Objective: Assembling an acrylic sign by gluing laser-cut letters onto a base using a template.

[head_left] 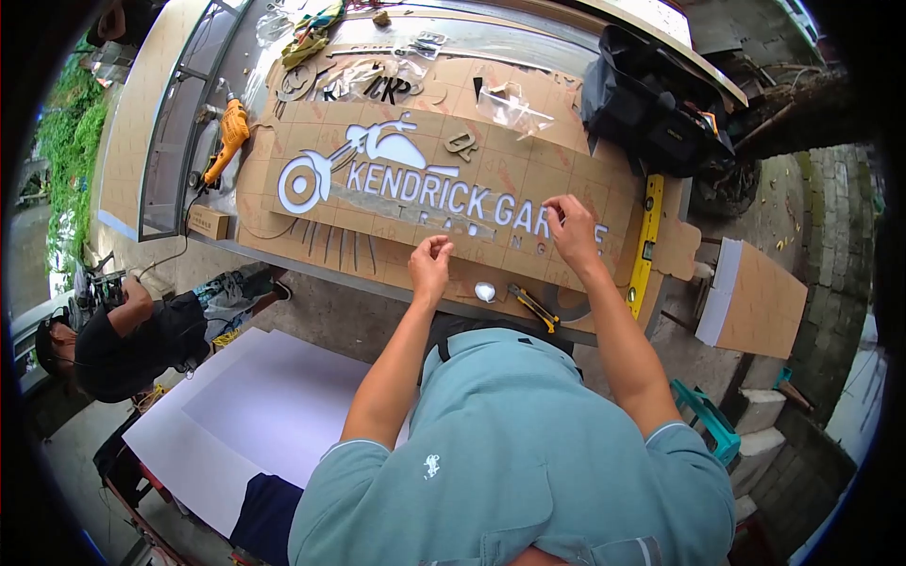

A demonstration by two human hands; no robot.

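Brown paper covers the board that lies across the desk, with white letters and a white motorcycle shape showing on its face. The person's two hands are apart from each other. The left hand is at the board's near edge, below the letters; the right hand is over the right end of the lettering. Both have their fingers bent in toward the thumb, and I cannot tell whether either pinches something small. Near the left hand are a small white lump and a yellow and black cutter. A yellow level lies right of the board, an orange drill to its left, and a black bag beyond its right end.
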